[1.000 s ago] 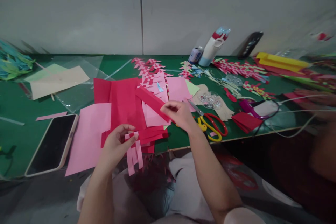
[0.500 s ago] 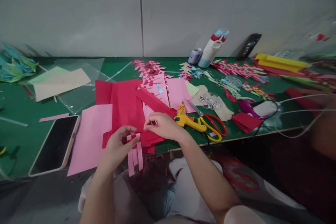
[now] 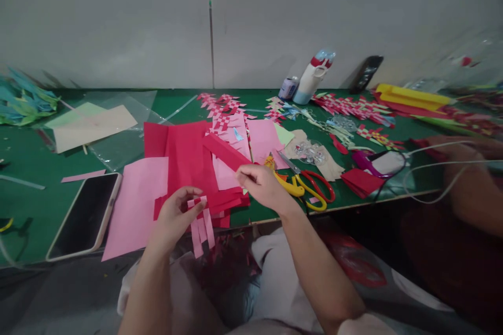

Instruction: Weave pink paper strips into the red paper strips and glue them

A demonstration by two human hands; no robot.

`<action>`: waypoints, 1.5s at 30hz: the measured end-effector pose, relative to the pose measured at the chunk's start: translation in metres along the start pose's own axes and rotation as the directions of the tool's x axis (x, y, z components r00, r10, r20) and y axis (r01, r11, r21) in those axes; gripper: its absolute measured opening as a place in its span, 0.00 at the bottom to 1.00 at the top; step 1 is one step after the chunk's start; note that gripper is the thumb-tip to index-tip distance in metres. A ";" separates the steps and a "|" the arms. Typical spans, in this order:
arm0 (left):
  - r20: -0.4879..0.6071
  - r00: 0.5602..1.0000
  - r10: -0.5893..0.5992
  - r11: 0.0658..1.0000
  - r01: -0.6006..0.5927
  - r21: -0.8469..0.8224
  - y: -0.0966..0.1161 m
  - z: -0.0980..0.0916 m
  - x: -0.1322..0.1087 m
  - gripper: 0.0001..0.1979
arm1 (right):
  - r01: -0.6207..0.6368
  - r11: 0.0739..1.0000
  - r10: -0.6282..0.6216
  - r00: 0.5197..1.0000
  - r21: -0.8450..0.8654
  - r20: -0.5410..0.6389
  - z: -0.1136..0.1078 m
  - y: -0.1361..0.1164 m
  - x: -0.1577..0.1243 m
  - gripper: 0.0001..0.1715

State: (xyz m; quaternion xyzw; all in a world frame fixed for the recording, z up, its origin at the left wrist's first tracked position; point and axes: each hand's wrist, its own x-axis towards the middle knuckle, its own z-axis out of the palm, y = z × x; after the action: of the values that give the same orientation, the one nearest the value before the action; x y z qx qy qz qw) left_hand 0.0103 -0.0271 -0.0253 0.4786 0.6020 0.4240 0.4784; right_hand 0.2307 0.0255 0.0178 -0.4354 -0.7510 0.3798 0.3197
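Note:
My left hand [image 3: 177,215] pinches a small woven piece of pink and red paper strips [image 3: 201,230], whose loose pink ends hang down over the table's front edge. My right hand [image 3: 261,183] has its fingers curled together at the lower end of a folded red strip [image 3: 226,151]; what is between the fingertips is too small to tell. Red paper sheets [image 3: 186,154] and a pink sheet [image 3: 137,204] lie beneath and beside my left hand. Just right of my right hand are a yellow glue gun [image 3: 290,186] and scissors [image 3: 316,191].
A phone [image 3: 84,217] lies at left. Woven paper chains [image 3: 353,107], a white bottle [image 3: 312,81] and a can [image 3: 288,88] stand or lie farther back. At right are a power bank with cables [image 3: 383,164] and another person's arm [image 3: 471,183].
My right hand has moved right and slightly up, away from the woven piece, to the folded red strip. My left hand stays nearly in place. The other person's hand now shows more.

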 end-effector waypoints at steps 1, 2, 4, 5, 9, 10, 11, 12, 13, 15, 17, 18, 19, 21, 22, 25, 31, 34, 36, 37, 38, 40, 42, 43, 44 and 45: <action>-0.011 1.000 -0.004 1.000 0.004 -0.014 0.001 0.000 0.000 0.20 | -0.014 1.000 0.015 0.998 -0.015 0.054 0.001 -0.003 -0.006 0.17; -0.021 1.000 -0.009 1.000 0.008 -0.029 0.003 0.001 0.000 0.21 | -0.030 0.999 0.033 0.994 -0.036 0.101 0.002 -0.006 -0.012 0.19; -0.037 0.999 -0.004 0.998 0.002 -0.056 0.004 0.001 0.000 0.21 | -0.049 0.997 0.061 0.979 -0.065 0.196 0.006 -0.010 -0.025 0.22; -0.045 0.999 0.002 0.998 -0.005 -0.068 0.004 0.001 0.000 0.20 | -0.052 0.996 0.068 0.969 -0.074 0.239 0.009 -0.010 -0.032 0.23; -0.104 0.994 0.032 0.990 -0.046 -0.131 0.002 -0.002 0.001 0.20 | -0.092 0.985 0.136 0.931 -0.144 0.338 0.026 -0.007 -0.055 0.27; -0.122 0.992 0.034 0.988 -0.052 -0.145 0.002 -0.002 0.001 0.21 | -0.090 0.979 0.153 0.918 -0.182 0.365 0.029 -0.005 -0.059 0.24; -0.137 0.990 0.035 0.986 -0.057 -0.155 0.002 -0.003 0.002 0.21 | -0.082 0.975 0.160 0.906 -0.208 0.391 0.032 -0.004 -0.063 0.19; -0.147 0.988 0.037 0.985 -0.061 -0.162 0.003 -0.004 0.002 0.22 | -0.065 0.977 0.147 0.897 -0.205 0.417 0.035 -0.003 -0.067 0.10; -0.152 0.988 0.040 0.984 -0.065 -0.165 0.004 -0.005 0.002 0.23 | -0.051 0.977 0.138 0.889 -0.205 0.437 0.036 -0.003 -0.070 0.07; -0.150 0.987 0.050 0.984 -0.074 -0.164 0.007 -0.007 0.002 0.24 | -0.044 0.978 0.131 0.887 -0.202 0.442 0.035 -0.004 -0.073 0.10; -0.157 0.986 0.064 0.984 -0.089 -0.156 0.011 -0.009 0.003 0.25 | -0.053 0.975 0.138 0.903 -0.214 0.406 0.031 -0.008 -0.074 0.17; -0.161 0.984 0.077 0.985 -0.101 -0.143 0.014 -0.010 0.003 0.26 | -0.059 0.973 0.141 0.917 -0.221 0.373 0.029 -0.011 -0.075 0.18; -0.172 0.980 0.100 0.985 -0.122 -0.119 0.017 -0.010 0.004 0.25 | -0.070 0.972 0.144 0.930 -0.224 0.337 0.027 -0.013 -0.075 0.15; -0.202 0.964 0.171 0.982 -0.184 -0.044 0.025 -0.012 0.006 0.23 | -0.100 0.972 0.156 0.952 -0.213 0.264 0.023 -0.018 -0.076 0.10; -0.218 0.953 0.210 0.977 -0.215 -0.002 0.029 -0.013 0.008 0.21 | -0.119 0.973 0.166 0.957 -0.200 0.236 0.022 -0.020 -0.076 0.10; -0.276 0.913 0.300 0.954 -0.285 0.094 0.046 -0.016 0.009 0.14 | -0.149 0.972 0.185 0.962 -0.181 0.199 0.020 -0.022 -0.079 0.19; -0.078 0.711 0.699 0.565 -0.481 0.670 0.053 -0.012 0.005 0.06 | 0.032 0.903 0.005 0.996 -0.428 0.084 0.025 -0.022 -0.081 0.12; 0.157 0.748 0.645 0.391 -0.500 0.773 0.036 -0.004 0.000 0.08 | 0.219 0.768 -0.190 0.975 -0.602 0.114 0.030 -0.025 -0.084 0.15; 0.213 0.767 0.605 0.373 -0.509 0.775 0.022 0.000 -0.006 0.08 | 0.280 0.690 -0.250 0.958 -0.668 0.143 0.033 -0.027 -0.087 0.19; 0.236 0.775 0.586 0.369 -0.515 0.774 0.016 0.001 -0.009 0.09 | 0.292 0.662 -0.268 0.952 -0.690 0.146 0.035 -0.028 -0.089 0.20; 0.253 0.783 0.568 0.366 -0.516 0.774 0.010 0.002 -0.012 0.09 | 0.298 0.639 -0.284 0.948 -0.709 0.142 0.036 -0.028 -0.091 0.20; 0.280 0.795 0.538 0.363 -0.518 0.774 0.001 0.000 -0.018 0.11 | 0.311 0.596 -0.312 0.939 -0.741 0.143 0.038 -0.027 -0.094 0.20; 0.301 0.806 0.509 0.357 -0.516 0.778 -0.006 -0.003 -0.022 0.12 | 0.331 0.550 -0.340 0.927 -0.767 0.156 0.040 -0.024 -0.096 0.20; 0.312 0.813 0.491 0.352 -0.513 0.783 -0.009 -0.004 -0.023 0.12 | 0.341 0.530 -0.353 0.921 -0.776 0.164 0.041 -0.023 -0.097 0.20; 0.318 0.819 0.478 0.350 -0.509 0.786 -0.010 -0.006 -0.024 0.12 | 0.351 0.511 -0.365 0.915 -0.785 0.172 0.041 -0.022 -0.098 0.20; 0.316 0.823 0.473 0.353 -0.505 0.788 -0.011 -0.007 -0.024 0.12 | 0.359 0.493 -0.376 0.909 -0.792 0.178 0.041 -0.021 -0.100 0.20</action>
State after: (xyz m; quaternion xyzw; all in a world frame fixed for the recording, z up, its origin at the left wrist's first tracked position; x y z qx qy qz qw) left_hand 0.0038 -0.0535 -0.0307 0.8117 0.5502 0.1907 0.0453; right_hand 0.2298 -0.0831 0.0000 -0.3658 -0.9119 -0.0863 0.1651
